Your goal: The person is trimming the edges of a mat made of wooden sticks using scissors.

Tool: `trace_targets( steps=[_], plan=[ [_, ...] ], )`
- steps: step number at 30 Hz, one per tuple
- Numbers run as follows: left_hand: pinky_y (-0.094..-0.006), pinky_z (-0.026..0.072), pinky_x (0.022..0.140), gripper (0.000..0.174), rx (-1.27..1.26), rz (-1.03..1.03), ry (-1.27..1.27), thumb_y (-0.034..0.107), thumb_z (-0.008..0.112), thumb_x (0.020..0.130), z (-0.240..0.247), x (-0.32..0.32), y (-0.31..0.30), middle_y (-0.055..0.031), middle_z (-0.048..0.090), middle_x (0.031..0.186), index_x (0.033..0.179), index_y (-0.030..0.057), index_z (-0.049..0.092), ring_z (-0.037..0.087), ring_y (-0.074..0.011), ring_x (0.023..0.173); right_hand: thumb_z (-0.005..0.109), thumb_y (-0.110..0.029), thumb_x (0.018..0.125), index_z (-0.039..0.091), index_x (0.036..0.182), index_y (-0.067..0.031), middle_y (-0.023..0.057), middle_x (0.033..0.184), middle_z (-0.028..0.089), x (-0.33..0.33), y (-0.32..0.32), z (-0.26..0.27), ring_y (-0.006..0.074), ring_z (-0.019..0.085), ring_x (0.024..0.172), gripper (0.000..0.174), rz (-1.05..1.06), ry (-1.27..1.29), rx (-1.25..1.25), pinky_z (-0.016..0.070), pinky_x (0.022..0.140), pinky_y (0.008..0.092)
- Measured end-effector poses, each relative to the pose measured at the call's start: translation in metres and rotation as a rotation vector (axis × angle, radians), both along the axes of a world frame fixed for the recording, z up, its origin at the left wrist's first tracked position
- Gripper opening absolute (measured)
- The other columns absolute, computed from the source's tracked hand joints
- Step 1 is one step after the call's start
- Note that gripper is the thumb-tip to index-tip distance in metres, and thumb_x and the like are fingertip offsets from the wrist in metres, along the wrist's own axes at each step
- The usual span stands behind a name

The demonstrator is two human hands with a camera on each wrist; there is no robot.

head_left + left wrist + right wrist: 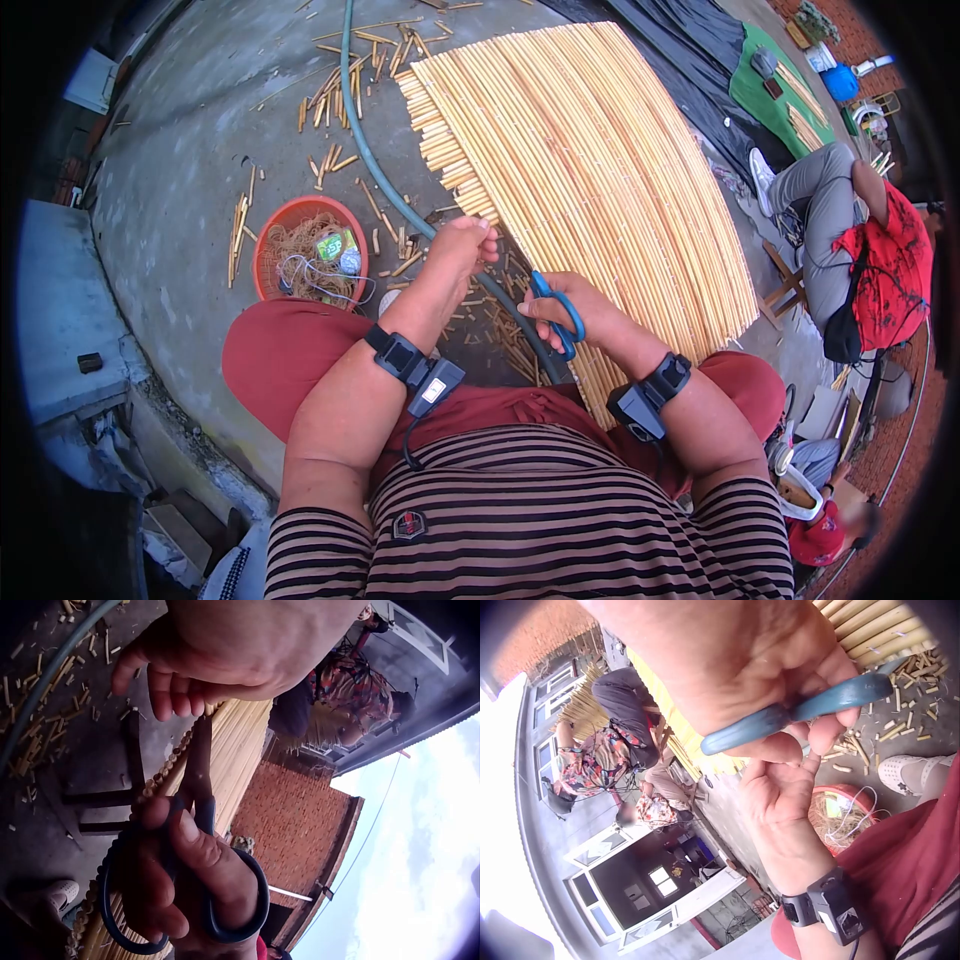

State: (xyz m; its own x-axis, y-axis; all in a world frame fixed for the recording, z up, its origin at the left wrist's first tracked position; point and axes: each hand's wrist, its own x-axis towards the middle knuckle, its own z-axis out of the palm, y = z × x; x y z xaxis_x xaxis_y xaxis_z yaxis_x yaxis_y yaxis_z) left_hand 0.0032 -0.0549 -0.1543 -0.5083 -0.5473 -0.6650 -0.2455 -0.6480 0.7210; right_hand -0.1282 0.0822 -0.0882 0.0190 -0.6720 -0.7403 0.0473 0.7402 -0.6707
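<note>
A wide mat of pale bamboo sticks (600, 170) lies on the concrete in front of me. My left hand (478, 235) grips the stick ends at the mat's near left edge, fingers curled over them (174, 694). Just to its right, my right hand (560, 312) holds blue-handled scissors (562, 318), fingers through the loops. In the left wrist view the scissors (202, 817) point their blades up along the mat edge toward the left hand. The right wrist view shows the blue handle (795, 712) in my right hand, with the left hand (780, 791) below it.
An orange basket (268, 250) of string and small items stands by my left knee. A green hose (372, 150) runs past the mat's left edge. Cut bamboo offcuts (345, 60) litter the ground. A seated person in red (880, 270) works at right.
</note>
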Motion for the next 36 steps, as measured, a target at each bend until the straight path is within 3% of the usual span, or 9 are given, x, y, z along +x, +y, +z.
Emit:
trace_targets(
  steps=[5, 9, 14, 17, 21, 24, 29, 36],
  plan=[
    [-0.0372, 0.0433, 0.073, 0.021, 0.025, -0.001, -0.035, 0.031, 0.053, 0.093, 0.001, 0.000, -0.003, 0.0003, 0.058, 0.077, 0.087, 0.0112, 0.058, 0.058, -0.0142, 0.072, 0.063, -0.013, 0.086, 0.054, 0.088, -0.0023, 0.0025, 0.056, 0.055, 0.001, 0.003, 0.003, 0.0098, 0.052, 0.041, 0.014, 0.008, 0.054, -0.008, 0.0399, 0.036, 0.0221],
    [-0.0380, 0.0443, 0.073, 0.021, 0.098, 0.143, 0.002, 0.032, 0.056, 0.092, 0.007, -0.005, -0.004, -0.0003, 0.058, 0.077, 0.088, 0.0105, 0.057, 0.058, -0.0144, 0.072, 0.062, -0.018, 0.087, 0.053, 0.091, -0.0023, 0.0034, 0.059, 0.056, 0.003, 0.003, 0.005, 0.0108, 0.054, 0.044, 0.018, -0.007, 0.009, 0.036, 0.0424, 0.039, 0.0225],
    [-0.0385, 0.0461, 0.074, 0.018, 0.031, 0.111, -0.001, 0.027, 0.059, 0.091, -0.004, -0.005, -0.005, -0.0004, 0.058, 0.076, 0.086, 0.0103, 0.056, 0.059, -0.0146, 0.070, 0.060, -0.026, 0.086, 0.053, 0.094, -0.0022, 0.0069, 0.064, 0.058, -0.005, 0.003, 0.013, 0.0143, 0.057, 0.048, 0.026, -0.003, -0.101, 0.079, 0.0460, 0.044, 0.0251],
    [-0.0375, 0.0473, 0.072, 0.017, 0.019, 0.096, 0.002, 0.026, 0.058, 0.091, -0.003, -0.006, -0.004, -0.0001, 0.057, 0.074, 0.085, 0.0104, 0.056, 0.059, -0.0144, 0.068, 0.058, -0.028, 0.086, 0.054, 0.092, -0.0020, 0.0058, 0.063, 0.058, -0.006, 0.009, 0.008, 0.0144, 0.057, 0.048, 0.027, -0.023, -0.152, 0.081, 0.0435, 0.041, 0.0251],
    [-0.0319, 0.0432, 0.060, 0.019, 0.018, 0.100, 0.015, 0.025, 0.056, 0.092, 0.000, -0.005, -0.002, -0.0007, 0.056, 0.074, 0.082, 0.0091, 0.055, 0.055, -0.0133, 0.061, 0.058, -0.026, 0.086, 0.053, 0.093, -0.0020, 0.0064, 0.064, 0.058, -0.006, 0.008, 0.012, 0.0149, 0.058, 0.048, 0.026, -0.026, -0.151, 0.083, 0.0439, 0.042, 0.0256],
    [-0.0336, 0.0491, 0.066, 0.019, 0.021, 0.062, -0.004, 0.026, 0.058, 0.092, -0.002, -0.004, -0.004, 0.0008, 0.056, 0.072, 0.083, 0.0103, 0.055, 0.057, -0.0128, 0.064, 0.058, -0.026, 0.086, 0.053, 0.093, -0.0014, 0.0076, 0.064, 0.058, -0.006, 0.006, 0.010, 0.0158, 0.058, 0.049, 0.026, -0.035, -0.156, 0.067, 0.0445, 0.043, 0.0259],
    [-0.0318, 0.0452, 0.059, 0.021, 0.008, 0.096, -0.011, 0.025, 0.056, 0.092, -0.001, -0.007, -0.002, -0.0007, 0.055, 0.070, 0.079, 0.0080, 0.054, 0.054, -0.0130, 0.059, 0.059, -0.025, 0.086, 0.053, 0.092, -0.0003, 0.0087, 0.064, 0.058, -0.004, 0.001, 0.009, 0.0170, 0.057, 0.049, 0.026, -0.044, -0.142, 0.034, 0.0460, 0.045, 0.0268],
    [-0.0296, 0.0449, 0.053, 0.021, -0.007, 0.116, -0.023, 0.022, 0.058, 0.090, 0.000, -0.009, 0.000, -0.0009, 0.054, 0.068, 0.077, 0.0070, 0.054, 0.053, -0.0126, 0.057, 0.061, -0.016, 0.086, 0.054, 0.088, -0.0011, 0.0041, 0.058, 0.055, -0.002, 0.001, 0.006, 0.0121, 0.053, 0.042, 0.017, -0.012, -0.041, 0.001, 0.0414, 0.037, 0.0238]
  ],
)
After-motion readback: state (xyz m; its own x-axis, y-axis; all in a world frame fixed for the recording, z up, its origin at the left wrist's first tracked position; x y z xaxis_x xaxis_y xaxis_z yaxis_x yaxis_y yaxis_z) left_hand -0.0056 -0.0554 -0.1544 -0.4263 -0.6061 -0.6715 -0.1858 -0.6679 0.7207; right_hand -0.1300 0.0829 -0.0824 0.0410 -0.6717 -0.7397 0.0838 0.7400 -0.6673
